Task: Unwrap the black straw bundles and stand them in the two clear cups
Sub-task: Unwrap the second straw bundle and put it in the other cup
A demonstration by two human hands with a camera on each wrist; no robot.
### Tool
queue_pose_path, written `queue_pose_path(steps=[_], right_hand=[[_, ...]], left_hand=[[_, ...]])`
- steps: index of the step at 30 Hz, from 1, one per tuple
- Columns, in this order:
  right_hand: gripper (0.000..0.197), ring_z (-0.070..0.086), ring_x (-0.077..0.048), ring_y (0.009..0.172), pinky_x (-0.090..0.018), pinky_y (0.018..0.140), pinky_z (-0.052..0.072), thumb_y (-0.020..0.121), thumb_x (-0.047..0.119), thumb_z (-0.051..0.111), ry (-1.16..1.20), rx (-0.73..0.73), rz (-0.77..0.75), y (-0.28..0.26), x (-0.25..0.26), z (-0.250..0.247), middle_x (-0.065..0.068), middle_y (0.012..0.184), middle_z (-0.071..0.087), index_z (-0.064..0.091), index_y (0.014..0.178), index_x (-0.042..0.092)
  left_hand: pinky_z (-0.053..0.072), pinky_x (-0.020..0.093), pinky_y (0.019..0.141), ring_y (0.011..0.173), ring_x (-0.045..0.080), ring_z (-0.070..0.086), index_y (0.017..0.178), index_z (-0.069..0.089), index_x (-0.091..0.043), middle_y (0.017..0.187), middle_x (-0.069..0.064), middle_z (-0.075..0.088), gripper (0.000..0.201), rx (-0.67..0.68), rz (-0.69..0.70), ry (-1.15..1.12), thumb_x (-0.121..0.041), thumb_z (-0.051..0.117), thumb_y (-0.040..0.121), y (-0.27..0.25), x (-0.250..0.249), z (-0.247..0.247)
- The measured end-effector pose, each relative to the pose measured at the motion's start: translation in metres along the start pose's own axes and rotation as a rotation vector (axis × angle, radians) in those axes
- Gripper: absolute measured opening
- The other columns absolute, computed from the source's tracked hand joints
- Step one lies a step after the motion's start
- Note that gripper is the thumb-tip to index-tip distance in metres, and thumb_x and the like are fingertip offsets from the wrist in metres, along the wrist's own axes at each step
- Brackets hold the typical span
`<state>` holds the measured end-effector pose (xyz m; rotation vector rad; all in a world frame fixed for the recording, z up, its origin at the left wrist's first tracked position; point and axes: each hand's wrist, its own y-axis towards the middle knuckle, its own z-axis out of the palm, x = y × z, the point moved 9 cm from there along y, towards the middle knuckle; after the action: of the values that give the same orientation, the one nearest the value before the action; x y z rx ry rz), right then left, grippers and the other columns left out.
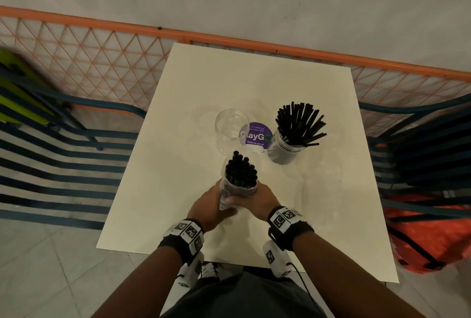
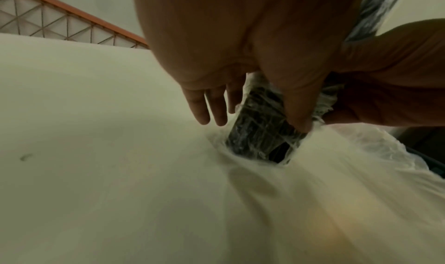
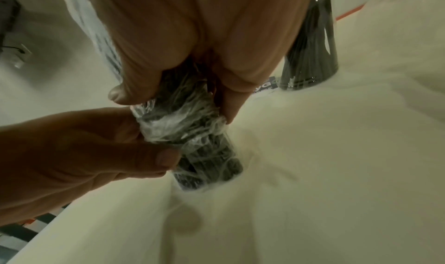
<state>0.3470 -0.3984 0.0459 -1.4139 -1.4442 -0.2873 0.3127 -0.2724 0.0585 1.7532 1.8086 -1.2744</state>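
Observation:
A bundle of black straws (image 1: 241, 173) stands upright on the white table (image 1: 193, 118), its tops bare and its clear plastic wrapper (image 1: 225, 194) crumpled round its lower half. My right hand (image 1: 262, 197) grips the bundle (image 3: 192, 115) from the right. My left hand (image 1: 210, 206) holds it from the left, and its thumb (image 3: 166, 157) pinches the wrapper (image 2: 262, 127) low down. Beyond the bundle stands an empty clear cup (image 1: 232, 131). To its right, a second clear cup (image 1: 289, 148) holds a fan of loose black straws (image 1: 300, 123).
A round purple sticker (image 1: 256, 136) lies on the table between the two cups. Dark blue slatted chairs (image 1: 63, 154) flank the table, and an orange bag (image 1: 428, 236) sits on the right one. An orange mesh fence (image 1: 102, 62) runs behind.

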Motion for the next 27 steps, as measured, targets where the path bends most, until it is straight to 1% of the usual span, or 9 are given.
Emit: queue_pose_path(steps=[6, 11, 14, 16, 18, 21, 23, 25, 27], right_hand=[[0.076, 0.065, -0.016, 0.102, -0.026, 0.083, 0.049, 0.053, 0.059, 0.085, 0.05, 0.05, 0.065, 0.008, -0.019, 0.015, 0.005, 0.109, 0.07, 0.063, 0.119, 0.027], [0.058, 0.063, -0.011, 0.104, -0.019, 0.082, 0.047, 0.071, 0.047, 0.08, 0.117, 0.088, -0.052, -0.002, 0.017, 0.018, 0.006, 0.114, 0.069, 0.063, 0.122, 0.027], [0.062, 0.061, -0.013, 0.106, -0.026, 0.089, 0.047, 0.074, 0.058, 0.071, 0.053, 0.114, -0.124, -0.009, 0.04, 0.018, 0.004, 0.119, 0.066, 0.059, 0.126, 0.027], [0.062, 0.06, -0.018, 0.112, -0.035, 0.096, 0.048, 0.078, 0.061, 0.065, 0.012, 0.133, -0.149, -0.014, 0.05, 0.015, -0.001, 0.126, 0.065, 0.056, 0.129, 0.027], [0.067, 0.058, -0.019, 0.117, -0.038, 0.1, 0.047, 0.082, 0.067, 0.058, -0.088, 0.167, -0.185, -0.023, 0.063, 0.011, -0.002, 0.132, 0.061, 0.051, 0.134, 0.026], [0.057, 0.06, -0.02, 0.111, -0.04, 0.098, 0.048, 0.091, 0.057, 0.051, -0.182, 0.238, -0.223, -0.038, 0.082, 0.0, -0.003, 0.132, 0.061, 0.047, 0.137, 0.023], [0.06, 0.064, -0.018, 0.103, -0.043, 0.092, 0.051, 0.091, 0.065, 0.043, -0.277, 0.263, -0.25, -0.046, 0.09, -0.01, -0.001, 0.128, 0.063, 0.046, 0.137, 0.027], [0.079, 0.066, -0.015, 0.097, -0.042, 0.085, 0.053, 0.08, 0.083, 0.029, -0.519, 0.221, -0.3, -0.049, 0.098, -0.023, 0.004, 0.127, 0.061, 0.042, 0.139, 0.032], [0.091, 0.063, -0.017, 0.105, -0.04, 0.079, 0.055, 0.075, 0.087, 0.03, -0.751, 0.072, -0.369, -0.054, 0.113, -0.044, 0.003, 0.133, 0.055, 0.038, 0.143, 0.027]], left_hand=[[0.059, 0.037, 0.078, 0.092, 0.017, 0.068, 0.118, 0.052, -0.033, 0.11, -0.005, 0.065, 0.077, -0.022, -0.018, -0.089, -0.056, 0.085, 0.052, 0.005, 0.008, 0.011], [0.06, 0.034, 0.05, 0.056, 0.017, 0.072, 0.115, 0.044, -0.028, 0.087, 0.002, 0.072, 0.066, -0.146, -0.05, -0.357, -0.036, 0.083, 0.062, -0.003, 0.003, -0.003], [0.053, 0.024, 0.042, 0.047, 0.015, 0.07, 0.108, 0.046, -0.022, 0.065, 0.005, 0.071, 0.049, -0.181, -0.115, -0.352, -0.021, 0.076, 0.069, -0.003, 0.0, -0.008], [0.05, 0.024, 0.039, 0.042, 0.016, 0.067, 0.095, 0.051, -0.015, 0.056, 0.005, 0.068, 0.036, -0.213, -0.115, -0.359, -0.028, 0.071, 0.068, -0.001, 0.0, -0.013], [0.052, 0.031, 0.044, 0.047, 0.019, 0.066, 0.086, 0.053, -0.007, 0.058, 0.007, 0.066, 0.035, -0.215, -0.031, -0.482, -0.028, 0.073, 0.067, -0.002, 0.0, -0.017], [0.061, 0.039, 0.066, 0.078, 0.029, 0.072, 0.103, 0.06, -0.001, 0.086, 0.017, 0.072, 0.038, -0.177, 0.06, -0.647, -0.005, 0.076, 0.068, -0.009, -0.005, -0.028], [0.061, 0.036, 0.078, 0.092, 0.03, 0.071, 0.108, 0.065, -0.004, 0.098, 0.019, 0.073, 0.044, -0.13, 0.082, -0.748, -0.005, 0.074, 0.065, -0.017, -0.012, -0.034], [0.06, 0.034, 0.071, 0.088, 0.03, 0.072, 0.11, 0.067, -0.009, 0.095, 0.014, 0.075, 0.043, -0.062, 0.06, -0.844, -0.01, 0.077, 0.068, -0.023, -0.015, -0.035], [0.057, 0.045, 0.063, 0.078, 0.039, 0.068, 0.109, 0.067, -0.007, 0.087, 0.016, 0.073, 0.041, 0.008, 0.031, -0.952, -0.012, 0.081, 0.07, -0.026, -0.012, -0.034]])
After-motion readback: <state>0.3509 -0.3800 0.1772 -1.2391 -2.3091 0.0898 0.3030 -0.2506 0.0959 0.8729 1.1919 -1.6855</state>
